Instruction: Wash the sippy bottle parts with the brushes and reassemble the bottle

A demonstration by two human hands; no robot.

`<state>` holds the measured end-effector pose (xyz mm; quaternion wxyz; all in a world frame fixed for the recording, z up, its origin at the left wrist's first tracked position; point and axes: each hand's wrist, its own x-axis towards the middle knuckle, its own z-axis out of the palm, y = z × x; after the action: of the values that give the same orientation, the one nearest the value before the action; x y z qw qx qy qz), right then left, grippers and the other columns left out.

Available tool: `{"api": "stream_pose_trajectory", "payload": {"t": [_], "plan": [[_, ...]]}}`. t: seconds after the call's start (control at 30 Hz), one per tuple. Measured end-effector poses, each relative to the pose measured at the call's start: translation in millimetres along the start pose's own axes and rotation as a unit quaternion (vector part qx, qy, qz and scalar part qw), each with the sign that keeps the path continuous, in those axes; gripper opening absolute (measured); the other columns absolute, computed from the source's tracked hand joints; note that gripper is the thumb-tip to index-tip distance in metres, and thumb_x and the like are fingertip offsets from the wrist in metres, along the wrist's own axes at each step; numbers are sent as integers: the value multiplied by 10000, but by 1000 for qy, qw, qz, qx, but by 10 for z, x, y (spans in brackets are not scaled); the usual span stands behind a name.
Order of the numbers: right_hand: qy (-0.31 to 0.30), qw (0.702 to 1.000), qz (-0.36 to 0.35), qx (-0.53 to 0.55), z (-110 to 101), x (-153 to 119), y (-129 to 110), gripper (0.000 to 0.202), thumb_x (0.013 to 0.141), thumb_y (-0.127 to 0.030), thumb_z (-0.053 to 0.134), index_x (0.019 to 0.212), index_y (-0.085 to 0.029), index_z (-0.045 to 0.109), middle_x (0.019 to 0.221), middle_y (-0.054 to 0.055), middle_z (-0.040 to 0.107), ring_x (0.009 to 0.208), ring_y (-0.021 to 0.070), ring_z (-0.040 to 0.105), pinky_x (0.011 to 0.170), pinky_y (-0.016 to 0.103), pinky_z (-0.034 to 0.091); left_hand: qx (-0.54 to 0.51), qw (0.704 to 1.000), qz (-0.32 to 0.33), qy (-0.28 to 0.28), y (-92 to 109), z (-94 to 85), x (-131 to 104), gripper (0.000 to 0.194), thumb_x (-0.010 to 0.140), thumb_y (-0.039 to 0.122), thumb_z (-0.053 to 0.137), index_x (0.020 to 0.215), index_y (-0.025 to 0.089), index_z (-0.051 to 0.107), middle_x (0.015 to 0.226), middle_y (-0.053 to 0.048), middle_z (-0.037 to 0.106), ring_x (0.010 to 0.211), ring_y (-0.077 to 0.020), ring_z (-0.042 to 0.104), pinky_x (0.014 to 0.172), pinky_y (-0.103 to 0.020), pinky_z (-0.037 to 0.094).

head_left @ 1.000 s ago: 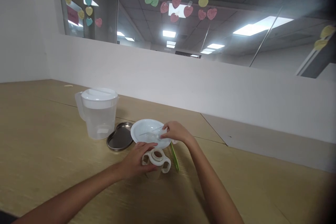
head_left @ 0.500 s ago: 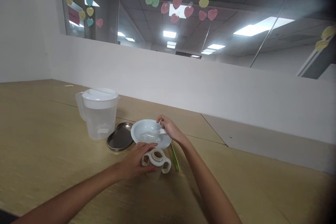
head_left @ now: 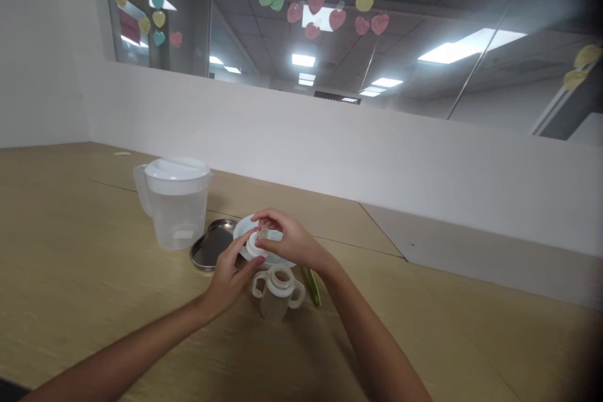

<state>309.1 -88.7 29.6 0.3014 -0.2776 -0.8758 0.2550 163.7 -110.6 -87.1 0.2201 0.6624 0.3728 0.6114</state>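
Over the white bowl [head_left: 242, 226], my right hand [head_left: 289, 240] pinches a bottle teat [head_left: 264, 232], clear on top, with a white collar [head_left: 255, 246] below it. The fingertips of my left hand [head_left: 230, 273] close on the collar's left and lower side. Just in front of the bowl, a baby bottle [head_left: 274, 303] with two curved handles stands upright on the table, its mouth uncovered and no hand on it. Most of the bowl's inside is hidden behind my hands.
A lidded clear jug [head_left: 179, 213] stands at the left, partly filled. Beside it lies a steel kidney dish [head_left: 213, 246]. Green tongs [head_left: 313, 287] lie right of the bottle, partly behind my right wrist. A white wall [head_left: 301, 138] rises behind the table.
My left hand has let go of the baby bottle and moved up to the collar. My right hand has lifted the teat and collar from the bowl and moved left.
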Motion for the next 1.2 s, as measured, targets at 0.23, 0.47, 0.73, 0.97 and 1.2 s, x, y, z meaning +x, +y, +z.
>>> {"api": "stream_pose_trajectory", "payload": {"t": [0.23, 0.47, 0.73, 0.97, 1.2], "plan": [[-20, 983, 13, -180, -16, -26, -26, 167, 714, -174, 601, 878, -151, 627, 802, 20, 594, 678, 117, 512, 652, 233, 396, 75, 996, 53, 13, -25, -30, -5, 448, 824, 350, 559, 1245, 221, 484, 1219, -81, 555, 1124, -226, 507, 951, -362, 402], [-18, 972, -34, -231, 41, 13, 41, 153, 703, -71, 511, 815, -138, 592, 735, 17, 584, 618, 105, 471, 584, 213, 350, 102, 993, 63, 3, -24, -37, -16, 443, 833, 354, 543, 1251, 224, 477, 1196, -84, 571, 1102, -224, 522, 925, -360, 421], [33, 991, 94, 90, -69, 80, 215, 154, 777, -236, 480, 869, -149, 568, 706, -1, 601, 603, 107, 577, 575, 222, 468, 88, 994, 65, 20, -79, -86, 29, 452, 844, 360, 517, 1261, 196, 453, 1263, -97, 529, 1165, -227, 486, 985, -355, 380], [-49, 945, 160, -280, -227, 43, 632, 183, 632, -148, 664, 814, -127, 665, 797, 50, 654, 730, 155, 568, 671, 253, 423, 203, 977, 52, -35, -153, -86, 92, 405, 827, 404, 524, 1182, 208, 523, 1196, -92, 538, 1137, -237, 459, 965, -393, 344], [-141, 927, 200, -285, -96, 60, 901, 179, 553, -111, 726, 726, -155, 710, 723, 20, 675, 653, 137, 583, 567, 201, 390, 279, 958, -12, -60, -315, -67, 109, 392, 827, 431, 493, 1171, 245, 518, 1106, -52, 604, 1101, -244, 462, 954, -448, 270]]}}
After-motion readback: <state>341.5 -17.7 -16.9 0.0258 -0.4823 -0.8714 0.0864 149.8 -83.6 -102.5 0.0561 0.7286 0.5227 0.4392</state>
